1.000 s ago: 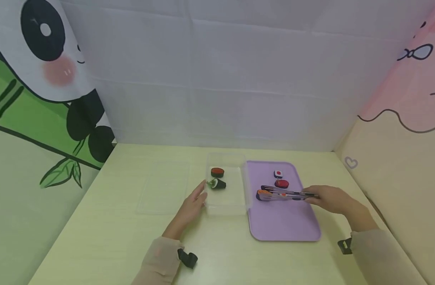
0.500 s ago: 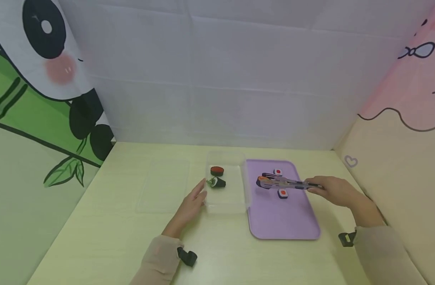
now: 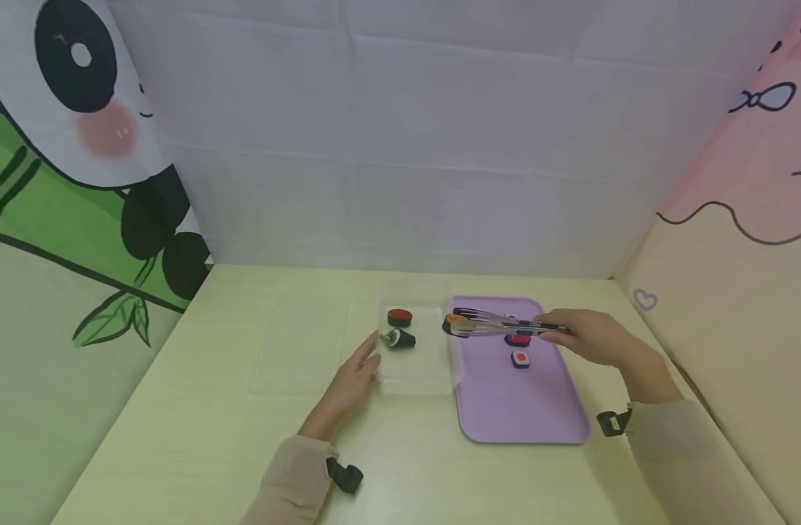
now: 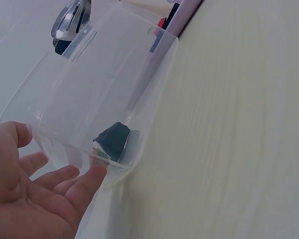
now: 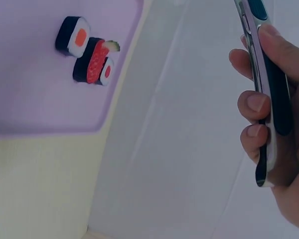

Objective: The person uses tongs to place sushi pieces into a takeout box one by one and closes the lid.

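Note:
My right hand [image 3: 590, 337] grips metal tongs [image 3: 498, 327], fingers wrapped round the dark-sided handles. Between the tong tips is an orange-topped sushi piece [image 3: 454, 325] with a dark wrap, held over the right rim of a clear plastic box [image 3: 416, 385]. Fingers of my left hand [image 3: 350, 383] rest against the box's left side, thumb near its rim in the left wrist view. Inside the box lie a red-topped sushi piece [image 3: 399, 317] and a dark hand roll [image 4: 114, 142] with green filling. Toy-like sushi also sits on the purple tray [image 3: 525, 415]: a red-topped piece [image 5: 95, 62] between two white-faced rolls.
Flat on the pale table [image 3: 197, 437], left of the box, lies a clear lid [image 3: 302, 346]. The tray stands directly right of the box. A white backdrop [image 3: 400, 146] and printed side panels enclose the table.
My right hand has lifted the orange-topped sushi from the tray with the tongs and carried it left to the box's edge. The left hand has stayed at the box.

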Tool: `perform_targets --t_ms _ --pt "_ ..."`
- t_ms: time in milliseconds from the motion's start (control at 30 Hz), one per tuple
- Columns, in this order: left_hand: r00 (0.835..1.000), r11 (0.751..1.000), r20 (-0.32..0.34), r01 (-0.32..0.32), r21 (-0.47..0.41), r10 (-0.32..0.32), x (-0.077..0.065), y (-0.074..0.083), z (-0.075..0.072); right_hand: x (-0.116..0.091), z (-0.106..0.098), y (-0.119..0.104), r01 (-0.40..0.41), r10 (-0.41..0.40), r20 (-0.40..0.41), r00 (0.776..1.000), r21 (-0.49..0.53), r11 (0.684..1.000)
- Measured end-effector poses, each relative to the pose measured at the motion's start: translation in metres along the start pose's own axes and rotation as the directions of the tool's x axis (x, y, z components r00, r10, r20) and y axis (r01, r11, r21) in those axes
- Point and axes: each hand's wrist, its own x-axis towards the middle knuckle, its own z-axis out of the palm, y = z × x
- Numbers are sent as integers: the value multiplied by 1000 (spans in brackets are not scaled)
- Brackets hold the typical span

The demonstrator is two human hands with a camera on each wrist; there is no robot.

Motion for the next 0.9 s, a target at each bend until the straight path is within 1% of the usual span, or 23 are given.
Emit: perform_targets --t_ms 200,400,567,700,900 --pt "1000 1000 4 -10 -17 10 0 -1 0 22 12 -16 39 -40 48 998 22 999" --pt "1000 1000 -9 -12 7 12 1 -2 0 44 32 -30 128 -127 89 988 -4 992" --pt "1000 1000 -3 -25 14 25 -2 -3 -5 58 44 -49 179 -176 110 978 -22 984" --pt "1000 999 0 -29 19 29 -3 -3 -6 65 49 -58 197 -189 123 974 -57 979" --pt "999 999 -4 -34 18 34 -5 -2 -5 72 54 -66 187 -171 149 974 -101 977"
